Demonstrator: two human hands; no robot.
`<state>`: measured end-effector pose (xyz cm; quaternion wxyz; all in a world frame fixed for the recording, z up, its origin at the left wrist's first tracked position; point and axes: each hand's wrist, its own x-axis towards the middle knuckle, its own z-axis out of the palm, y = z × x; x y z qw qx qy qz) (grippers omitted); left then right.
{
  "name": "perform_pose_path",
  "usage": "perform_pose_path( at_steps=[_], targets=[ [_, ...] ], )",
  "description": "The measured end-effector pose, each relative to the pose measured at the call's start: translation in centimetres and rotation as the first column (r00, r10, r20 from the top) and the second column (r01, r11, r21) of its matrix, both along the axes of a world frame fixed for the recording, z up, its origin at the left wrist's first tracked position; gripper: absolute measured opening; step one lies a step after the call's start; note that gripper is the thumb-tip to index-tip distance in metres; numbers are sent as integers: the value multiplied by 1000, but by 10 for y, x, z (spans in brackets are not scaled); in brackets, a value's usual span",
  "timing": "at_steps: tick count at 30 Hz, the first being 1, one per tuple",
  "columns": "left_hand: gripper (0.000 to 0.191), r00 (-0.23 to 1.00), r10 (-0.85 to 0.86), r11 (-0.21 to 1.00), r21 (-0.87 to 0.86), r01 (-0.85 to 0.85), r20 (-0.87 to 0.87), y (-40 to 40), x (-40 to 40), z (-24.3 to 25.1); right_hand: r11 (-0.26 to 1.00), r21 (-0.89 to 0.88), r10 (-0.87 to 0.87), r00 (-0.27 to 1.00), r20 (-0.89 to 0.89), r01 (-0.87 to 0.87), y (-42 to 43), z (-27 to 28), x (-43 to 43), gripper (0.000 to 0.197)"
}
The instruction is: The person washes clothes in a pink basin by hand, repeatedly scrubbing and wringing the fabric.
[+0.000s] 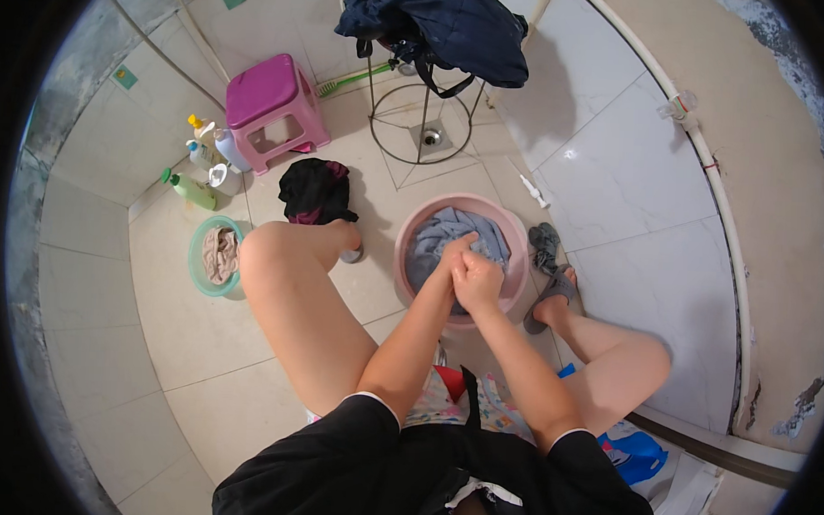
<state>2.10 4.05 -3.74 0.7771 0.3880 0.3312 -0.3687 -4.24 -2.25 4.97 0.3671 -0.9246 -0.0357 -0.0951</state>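
Observation:
A pink plastic basin [518,281] stands on the tiled floor between my feet, with wet blue-grey cloth [433,234] in it. Both of my hands are together above the cloth. My right hand [478,280] is closed against my left hand [458,254], whose fingers point towards the basin's far side. Whether any cloth is between the hands cannot be told. A black garment with dark pink parts [316,189] lies on the floor beyond my left foot. At the left a small teal basin [194,260] holds a beige cloth [220,254].
A pink stool [264,92] stands by several bottles [195,190]. A wire stand [371,116] bearing dark blue fabric [447,30] is over the floor drain [431,138]. Dark grey cloth [543,242] and a white brush-like item [533,190] lie near the right wall.

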Motion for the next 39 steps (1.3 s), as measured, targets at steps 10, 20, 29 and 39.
perform_pose_path(
  at_steps=[10,20,29,39],
  targets=[
    [29,978,90,976,-213,-49,187,-14,-25,20,985,-4,-170,985,26,170,-8,23,-1,34],
    [44,986,165,945,-291,-149,33,-18,-24,89,802,110,-598,785,161,588,-73,-24,11,39],
    [15,951,177,966,-228,-119,253,-17,-28,74,764,433,-354,872,-339,478,-71,-69,-4,22],
    [17,661,-254,531,673,-515,706,-10,-11,7,785,228,-573,815,-90,577,-46,-75,14,23]
  ],
)
